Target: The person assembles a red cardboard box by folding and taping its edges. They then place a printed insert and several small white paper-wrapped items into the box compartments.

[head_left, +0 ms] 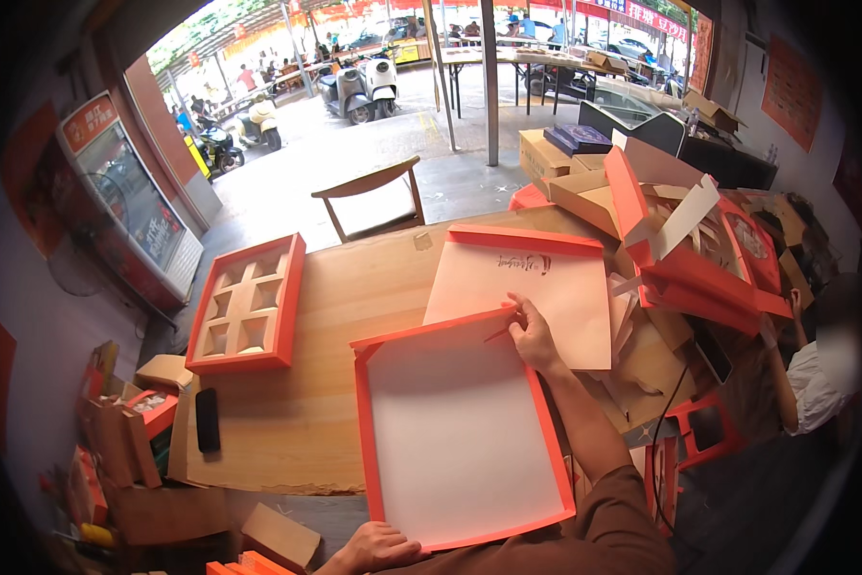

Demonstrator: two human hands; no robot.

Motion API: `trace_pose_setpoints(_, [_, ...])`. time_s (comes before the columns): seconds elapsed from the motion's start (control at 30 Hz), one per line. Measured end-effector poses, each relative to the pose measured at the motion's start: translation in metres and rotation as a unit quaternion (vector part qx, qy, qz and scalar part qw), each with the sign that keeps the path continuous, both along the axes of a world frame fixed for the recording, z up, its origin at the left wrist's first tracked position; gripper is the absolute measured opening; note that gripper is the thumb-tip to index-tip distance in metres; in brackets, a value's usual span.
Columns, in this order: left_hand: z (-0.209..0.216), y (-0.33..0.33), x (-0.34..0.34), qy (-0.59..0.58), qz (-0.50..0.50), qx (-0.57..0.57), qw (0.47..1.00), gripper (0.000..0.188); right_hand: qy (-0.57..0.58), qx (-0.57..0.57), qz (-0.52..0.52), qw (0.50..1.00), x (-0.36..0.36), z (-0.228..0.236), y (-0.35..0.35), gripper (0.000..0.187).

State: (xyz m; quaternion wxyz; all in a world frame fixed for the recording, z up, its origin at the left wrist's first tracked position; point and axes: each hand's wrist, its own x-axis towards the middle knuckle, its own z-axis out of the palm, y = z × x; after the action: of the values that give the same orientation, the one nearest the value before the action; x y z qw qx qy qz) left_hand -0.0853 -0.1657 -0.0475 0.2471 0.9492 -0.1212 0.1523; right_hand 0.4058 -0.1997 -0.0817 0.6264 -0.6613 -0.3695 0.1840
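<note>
A shallow orange-red box lid (465, 431) with a white inside lies open side up in front of me, partly over the table's near edge. My left hand (378, 548) is closed on its near left edge. At its far right corner, my right hand (534, 335) pinches the orange rim between thumb and fingers. Just beyond it lies a pale peach sheet (556, 287) with an orange far edge and dark script. An orange box (249, 302) with a six-part tan insert sits to the left on the table.
The wooden table (326, 402) carries a black phone (208, 420) at left. Open orange boxes (690, 240) and cardboard crowd the right, near another person (815, 374). A wooden chair (369, 201) stands beyond the table. Cardboard pieces (167, 513) lie lower left.
</note>
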Motion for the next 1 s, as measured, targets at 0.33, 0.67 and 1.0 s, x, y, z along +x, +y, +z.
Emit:
trace_pose_setpoints(0.33, [0.011, -0.003, 0.001, -0.023, 0.031, 0.029, 0.999, 0.025, -0.175, -0.039, -0.055, 0.982, -0.005, 0.009, -0.005, 0.035])
trace_pose_setpoints(0.67, [0.024, 0.038, 0.012, -0.116, 0.095, -0.147, 0.978, 0.025, -0.221, -0.069, -0.051, 0.972, -0.011, 0.025, -0.007, 0.035])
trace_pose_setpoints(1.0, [0.004, 0.23, 0.162, -0.053, 0.392, -0.135, 0.909, 0.015, -0.228, -0.07, -0.048, 0.97, -0.009, 0.025, -0.004, 0.039])
